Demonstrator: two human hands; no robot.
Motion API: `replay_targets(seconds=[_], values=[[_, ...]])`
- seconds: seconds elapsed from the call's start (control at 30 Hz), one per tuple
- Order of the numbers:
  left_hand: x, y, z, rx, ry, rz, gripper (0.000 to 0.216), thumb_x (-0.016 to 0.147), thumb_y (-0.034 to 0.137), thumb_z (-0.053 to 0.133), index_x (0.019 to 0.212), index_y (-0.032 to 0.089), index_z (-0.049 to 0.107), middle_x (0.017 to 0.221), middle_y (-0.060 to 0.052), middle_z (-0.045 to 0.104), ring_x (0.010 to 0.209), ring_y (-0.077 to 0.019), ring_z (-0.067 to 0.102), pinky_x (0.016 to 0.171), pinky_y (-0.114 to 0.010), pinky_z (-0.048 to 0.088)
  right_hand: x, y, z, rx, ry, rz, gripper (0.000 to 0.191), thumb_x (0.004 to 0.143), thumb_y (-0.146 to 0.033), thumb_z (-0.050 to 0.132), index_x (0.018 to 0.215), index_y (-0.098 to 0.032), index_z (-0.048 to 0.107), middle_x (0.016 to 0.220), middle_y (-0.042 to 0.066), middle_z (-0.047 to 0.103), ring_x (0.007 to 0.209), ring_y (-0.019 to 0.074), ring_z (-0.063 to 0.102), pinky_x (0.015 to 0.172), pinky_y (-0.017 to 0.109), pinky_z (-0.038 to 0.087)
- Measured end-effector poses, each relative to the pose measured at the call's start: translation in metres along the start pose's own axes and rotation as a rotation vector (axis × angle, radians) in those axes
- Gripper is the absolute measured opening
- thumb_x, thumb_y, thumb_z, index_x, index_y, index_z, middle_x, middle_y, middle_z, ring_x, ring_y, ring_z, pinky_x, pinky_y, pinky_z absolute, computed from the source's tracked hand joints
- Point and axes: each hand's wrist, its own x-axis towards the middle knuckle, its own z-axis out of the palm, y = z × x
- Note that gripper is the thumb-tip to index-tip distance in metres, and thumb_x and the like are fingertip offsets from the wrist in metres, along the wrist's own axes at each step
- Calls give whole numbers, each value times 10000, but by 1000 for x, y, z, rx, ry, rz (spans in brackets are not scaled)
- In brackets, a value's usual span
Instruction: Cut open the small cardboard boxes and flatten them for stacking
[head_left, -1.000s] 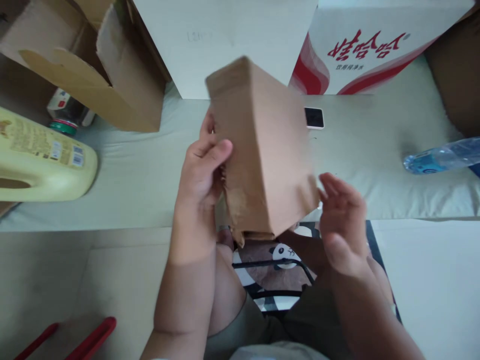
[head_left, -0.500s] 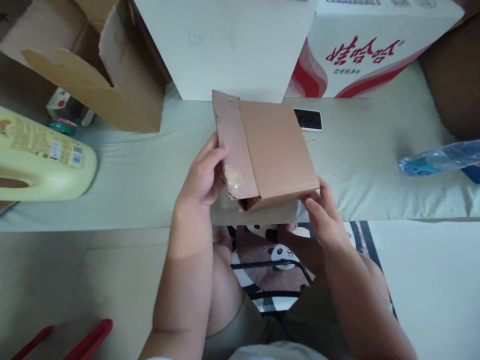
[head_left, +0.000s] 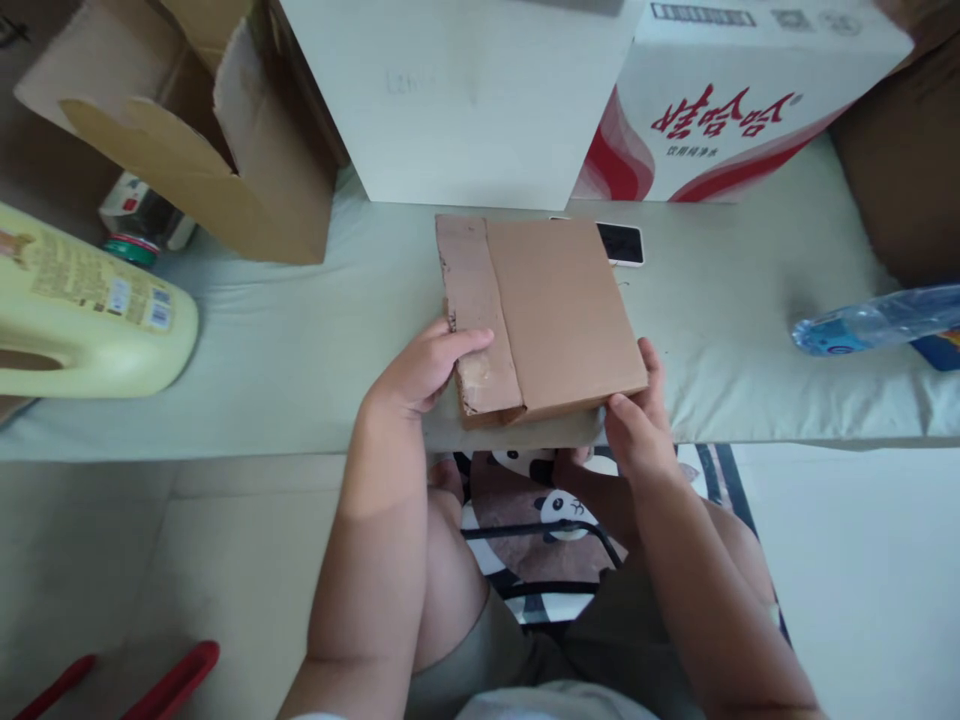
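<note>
Two hands — left hand (head_left: 420, 370), right hand (head_left: 634, 420) — flat cardboard box (head_left: 547, 310).

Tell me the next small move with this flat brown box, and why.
Probably lift the taped flap: the cardboard box lies flat on the cushion edge, the left hand thumb sits on that flap, and the right hand steadies the near corner.

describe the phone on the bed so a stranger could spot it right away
Start at the red-and-white printed carton at the far edge of the pale padded surface. Just before it lies the phone, flat, partly tucked behind the brown cardboard box. It alone has a dark glossy screen with a white rim.
</note>
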Motion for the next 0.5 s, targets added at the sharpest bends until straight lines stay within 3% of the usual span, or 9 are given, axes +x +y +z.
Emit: replay_targets(seconds=[0.2, 0.37, 0.5], values=[[-1, 1, -2, 120, -119, 45, 405, 826, 501, 764, 1079, 186, 797, 1079, -105, 830, 1297, -335, 700, 1160, -443, 533, -1, -8, -1, -156, 22, 41, 1165, 699, -582, 849, 1586, -287, 155, 1398, 151, 642, 1320, 327, 640, 1172, 588, 485], [5, -5, -6, 140, -129, 69, 510, 915, 578, 664, 1208, 178, 785, 1307, -112, 783, 1452, -325, 589, 1287, -498, 392, 0, -4, -2, -211, 91, -42, 1170, 677, -584, 864, 1568, -286, 167, 1209, 111, 660, 1151, 319, 690, 1050, 546, 550], [12, -13, -8, 100, -28, 88, 484, 890, 607, 691, 1093, 185, 814, 1209, -119, 814, 1374, -339, 654, 1250, -521, 445, 0, 2, -5, -223, 164, -141, 1046, 710, -500, 869, 1536, -341, 247, 1091, 37, 609, 968, 247, 673, 940, 449, 558]])
